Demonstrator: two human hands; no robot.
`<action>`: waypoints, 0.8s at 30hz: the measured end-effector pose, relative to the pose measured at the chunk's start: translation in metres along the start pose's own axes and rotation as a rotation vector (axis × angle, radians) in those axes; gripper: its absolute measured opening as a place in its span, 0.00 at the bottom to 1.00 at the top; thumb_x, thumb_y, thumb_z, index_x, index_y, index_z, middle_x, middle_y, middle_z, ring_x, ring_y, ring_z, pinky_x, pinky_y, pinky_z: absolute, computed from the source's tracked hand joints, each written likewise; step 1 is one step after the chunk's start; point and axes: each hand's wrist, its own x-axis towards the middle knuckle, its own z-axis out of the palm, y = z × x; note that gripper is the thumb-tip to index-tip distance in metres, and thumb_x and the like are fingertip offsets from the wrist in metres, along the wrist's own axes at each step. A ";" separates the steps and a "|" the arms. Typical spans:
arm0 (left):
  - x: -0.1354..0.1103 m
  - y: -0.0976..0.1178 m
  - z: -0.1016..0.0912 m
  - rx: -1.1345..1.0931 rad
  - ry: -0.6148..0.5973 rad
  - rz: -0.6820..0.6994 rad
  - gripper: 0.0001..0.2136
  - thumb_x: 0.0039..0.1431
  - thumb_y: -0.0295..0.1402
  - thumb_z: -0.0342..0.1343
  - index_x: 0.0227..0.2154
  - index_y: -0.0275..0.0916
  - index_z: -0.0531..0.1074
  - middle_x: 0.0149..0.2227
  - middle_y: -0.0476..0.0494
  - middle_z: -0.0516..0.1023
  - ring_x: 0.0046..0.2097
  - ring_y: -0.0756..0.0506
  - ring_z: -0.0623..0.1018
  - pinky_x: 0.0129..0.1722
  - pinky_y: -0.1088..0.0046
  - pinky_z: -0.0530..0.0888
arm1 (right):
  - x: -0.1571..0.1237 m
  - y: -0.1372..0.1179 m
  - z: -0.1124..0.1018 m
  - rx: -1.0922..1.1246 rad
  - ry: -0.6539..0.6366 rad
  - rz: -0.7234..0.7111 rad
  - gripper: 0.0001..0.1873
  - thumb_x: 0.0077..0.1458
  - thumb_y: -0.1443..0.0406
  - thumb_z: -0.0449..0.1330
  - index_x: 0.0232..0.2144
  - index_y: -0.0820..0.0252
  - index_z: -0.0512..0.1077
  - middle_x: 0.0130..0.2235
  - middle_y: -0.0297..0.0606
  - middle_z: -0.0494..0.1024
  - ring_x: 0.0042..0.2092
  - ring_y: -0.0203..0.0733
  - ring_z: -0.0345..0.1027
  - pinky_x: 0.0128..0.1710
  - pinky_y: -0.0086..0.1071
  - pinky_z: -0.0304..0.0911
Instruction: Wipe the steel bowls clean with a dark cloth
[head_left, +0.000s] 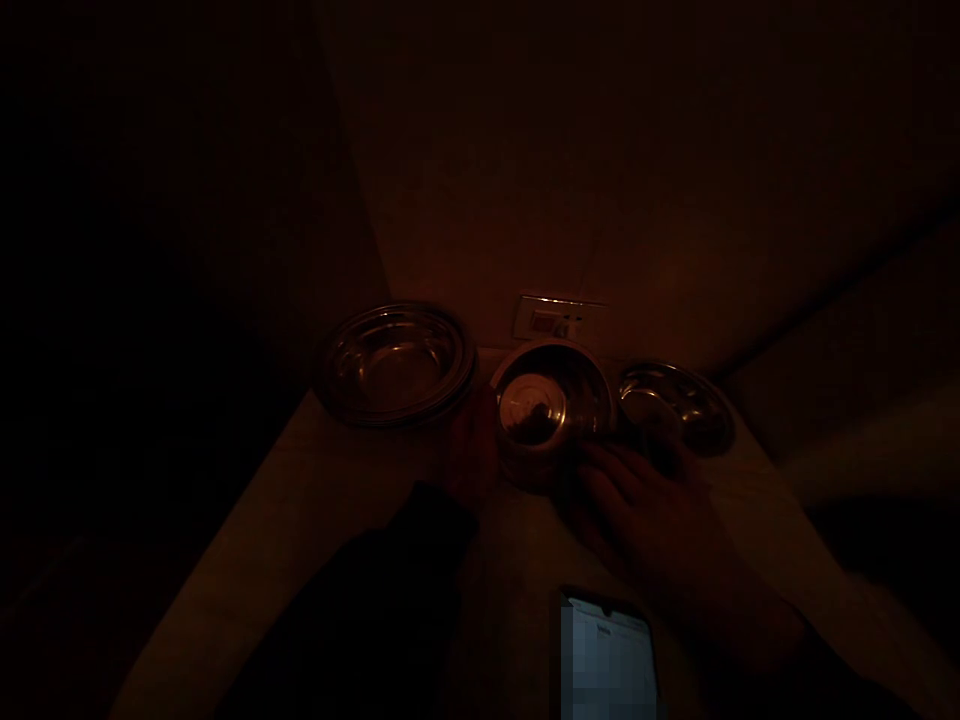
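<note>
A round, deep metal bowl [555, 365] sits tilted toward me in the middle of the table, its shiny inside facing up. My left hand [474, 450] lies along the bowl's left side, its fingers closed against the wall; the dim light blurs their outline. At the bowl's front right, my right hand [637, 500] has its fingers bent together over a dark, soft-looking thing [574, 495], perhaps a cloth, pressed near the rim. What exactly lies under those fingers is too dark to make out.
Stacked metal plates [397, 410] stand at the back left. Another metal dish [709, 410] is at the back right, close behind my right hand. A lit phone [611, 660] lies at the near side of the table [247, 560]. A socket panel [529, 318] is on the wall behind.
</note>
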 end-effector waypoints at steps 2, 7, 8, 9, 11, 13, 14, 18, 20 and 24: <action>0.000 0.000 0.000 0.006 0.005 -0.016 0.18 0.62 0.44 0.43 0.35 0.37 0.74 0.44 0.40 0.80 0.49 0.41 0.76 0.51 0.66 0.70 | -0.002 0.000 0.000 -0.024 0.003 0.036 0.11 0.61 0.63 0.54 0.40 0.62 0.73 0.46 0.45 0.79 0.46 0.52 0.71 0.55 0.58 0.48; 0.000 -0.003 -0.001 0.007 -0.012 -0.009 0.21 0.62 0.47 0.42 0.37 0.36 0.74 0.43 0.38 0.80 0.48 0.40 0.76 0.50 0.64 0.70 | -0.001 0.003 0.008 0.034 -0.020 0.001 0.12 0.61 0.64 0.54 0.44 0.63 0.72 0.45 0.47 0.79 0.46 0.53 0.71 0.51 0.56 0.56; 0.000 -0.004 -0.001 0.006 -0.016 -0.010 0.21 0.62 0.47 0.42 0.37 0.36 0.74 0.43 0.38 0.80 0.47 0.41 0.76 0.49 0.64 0.71 | 0.000 0.003 0.011 0.078 -0.021 -0.019 0.13 0.61 0.64 0.55 0.44 0.64 0.72 0.45 0.48 0.78 0.46 0.53 0.71 0.51 0.55 0.58; -0.001 -0.005 -0.001 0.007 -0.024 -0.014 0.22 0.62 0.48 0.42 0.36 0.36 0.74 0.41 0.38 0.80 0.45 0.41 0.77 0.48 0.65 0.71 | 0.001 0.002 0.014 0.128 -0.025 -0.031 0.13 0.60 0.64 0.55 0.45 0.65 0.72 0.45 0.48 0.78 0.46 0.53 0.70 0.51 0.54 0.60; -0.002 -0.005 -0.001 0.031 -0.019 -0.030 0.22 0.62 0.49 0.42 0.33 0.37 0.74 0.38 0.40 0.81 0.42 0.41 0.78 0.45 0.65 0.72 | 0.003 -0.003 0.020 0.232 -0.043 -0.045 0.15 0.60 0.64 0.55 0.47 0.67 0.71 0.47 0.49 0.77 0.48 0.52 0.69 0.51 0.51 0.63; -0.003 -0.003 -0.001 0.077 -0.008 -0.029 0.23 0.62 0.49 0.42 0.32 0.37 0.74 0.36 0.40 0.81 0.40 0.42 0.78 0.43 0.66 0.73 | 0.005 -0.008 0.024 0.329 -0.075 -0.060 0.17 0.61 0.66 0.53 0.51 0.67 0.68 0.51 0.50 0.74 0.52 0.51 0.67 0.51 0.47 0.66; -0.003 -0.002 -0.001 0.098 0.004 -0.028 0.23 0.62 0.49 0.42 0.32 0.36 0.74 0.36 0.40 0.81 0.40 0.42 0.78 0.43 0.66 0.73 | 0.006 -0.010 0.025 0.368 -0.088 -0.066 0.19 0.61 0.67 0.53 0.53 0.67 0.66 0.54 0.51 0.72 0.54 0.50 0.65 0.51 0.46 0.66; -0.002 -0.001 -0.001 0.067 -0.019 -0.018 0.22 0.63 0.46 0.40 0.38 0.35 0.75 0.40 0.40 0.81 0.44 0.42 0.78 0.46 0.66 0.73 | 0.009 -0.007 0.022 0.431 -0.105 -0.095 0.19 0.61 0.70 0.53 0.55 0.63 0.65 0.57 0.48 0.69 0.56 0.48 0.65 0.54 0.44 0.65; -0.002 -0.002 -0.001 0.045 -0.014 -0.027 0.22 0.64 0.46 0.40 0.40 0.35 0.75 0.43 0.40 0.80 0.47 0.42 0.77 0.47 0.66 0.73 | 0.008 0.000 0.017 0.399 -0.097 -0.111 0.15 0.59 0.70 0.55 0.49 0.61 0.70 0.52 0.46 0.74 0.51 0.49 0.69 0.53 0.48 0.66; -0.001 -0.004 0.001 0.089 0.046 -0.030 0.22 0.64 0.46 0.40 0.38 0.35 0.75 0.42 0.38 0.80 0.48 0.40 0.77 0.50 0.63 0.72 | 0.007 0.005 0.013 0.323 -0.094 -0.092 0.12 0.57 0.71 0.58 0.44 0.63 0.72 0.47 0.46 0.78 0.47 0.52 0.72 0.46 0.48 0.70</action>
